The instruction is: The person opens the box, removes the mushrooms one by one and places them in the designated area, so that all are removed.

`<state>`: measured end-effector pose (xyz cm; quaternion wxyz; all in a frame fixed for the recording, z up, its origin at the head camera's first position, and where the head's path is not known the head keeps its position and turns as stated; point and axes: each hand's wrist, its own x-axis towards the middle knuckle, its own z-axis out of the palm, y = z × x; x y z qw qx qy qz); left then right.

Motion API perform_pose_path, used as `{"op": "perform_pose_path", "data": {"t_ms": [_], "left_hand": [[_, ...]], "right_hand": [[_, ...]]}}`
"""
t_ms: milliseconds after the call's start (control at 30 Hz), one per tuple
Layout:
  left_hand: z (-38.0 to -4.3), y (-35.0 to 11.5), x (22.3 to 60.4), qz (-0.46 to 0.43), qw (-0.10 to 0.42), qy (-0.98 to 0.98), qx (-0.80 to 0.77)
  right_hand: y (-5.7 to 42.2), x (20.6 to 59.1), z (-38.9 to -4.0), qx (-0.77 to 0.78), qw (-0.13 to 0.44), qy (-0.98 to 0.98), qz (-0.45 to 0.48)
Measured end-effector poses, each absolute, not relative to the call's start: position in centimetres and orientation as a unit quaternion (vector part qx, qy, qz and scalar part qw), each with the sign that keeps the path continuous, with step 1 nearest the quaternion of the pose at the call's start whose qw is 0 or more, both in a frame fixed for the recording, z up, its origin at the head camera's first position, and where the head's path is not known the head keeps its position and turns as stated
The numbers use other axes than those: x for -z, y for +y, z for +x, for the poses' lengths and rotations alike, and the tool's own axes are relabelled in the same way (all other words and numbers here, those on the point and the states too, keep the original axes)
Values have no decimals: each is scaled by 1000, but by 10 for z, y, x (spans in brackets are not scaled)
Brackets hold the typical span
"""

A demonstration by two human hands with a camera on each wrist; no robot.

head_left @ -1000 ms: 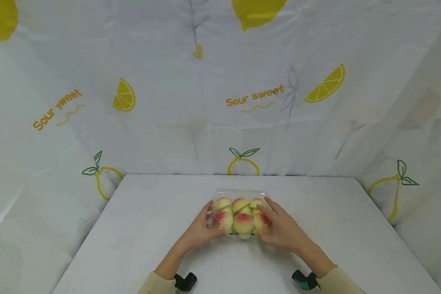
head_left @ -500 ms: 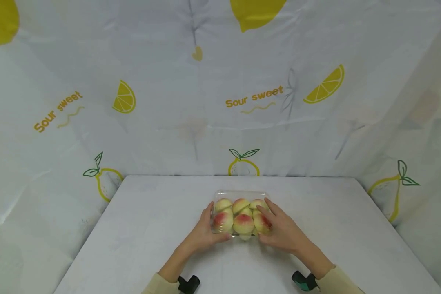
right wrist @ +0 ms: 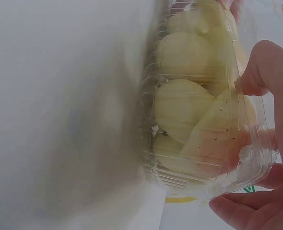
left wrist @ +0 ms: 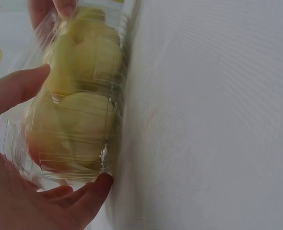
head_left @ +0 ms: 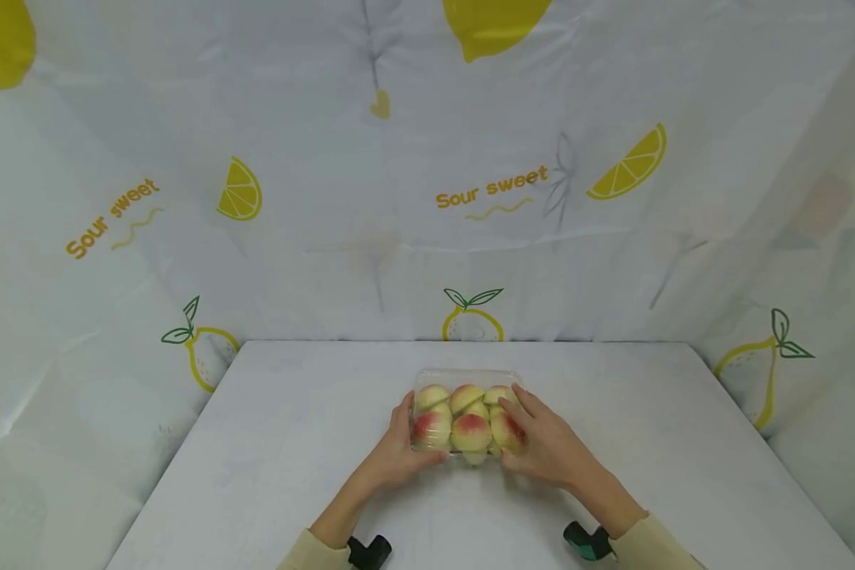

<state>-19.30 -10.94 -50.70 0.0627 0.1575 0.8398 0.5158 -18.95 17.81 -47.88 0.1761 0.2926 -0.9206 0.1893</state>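
1. Clear plastic forms the box (head_left: 468, 374), which lies directly between the left hand (head_left: 392, 455) and the right hand (head_left: 550, 445), in contact with both.
2. Left hand: spread wide about the left end of the box and gripping it. The thumb lies along the near side; the fingers bend round the end, one fingertip at the lower edge.
3. Right hand: likewise spread and gripping, at the right end. The thumb presses the near wall; fingers reach over the top and round the end.
4. Contents: peaches (head_left: 472, 432), yellow with red blush, set close together. From above, two rows of three can be counted, the front row showing more fully than the back.
5. Walls: ribbed low down, as seen from both wrists, with the fruit visible through them. Small dark specks show at one peach in the right wrist view; whether on skin or plastic cannot be determined.
6. Position: over the middle of the white table (head_left: 278, 427), its base close to the surface. Contact with the table cannot be confirmed.
7. Behind the table: a lemon-printed cloth (head_left: 313, 198).
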Motion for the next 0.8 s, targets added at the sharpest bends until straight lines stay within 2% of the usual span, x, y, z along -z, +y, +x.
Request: {"op": "perform_pose_path", "data": {"t_ms": [333, 800], "left_hand": [[-193, -108, 508, 141, 53, 842, -518], [-192, -104, 505, 141, 47, 842, -518]], "right_hand": [[178, 477, -189, -193, 157, -925, 286], [178, 474, -192, -197, 166, -927, 274]]}}
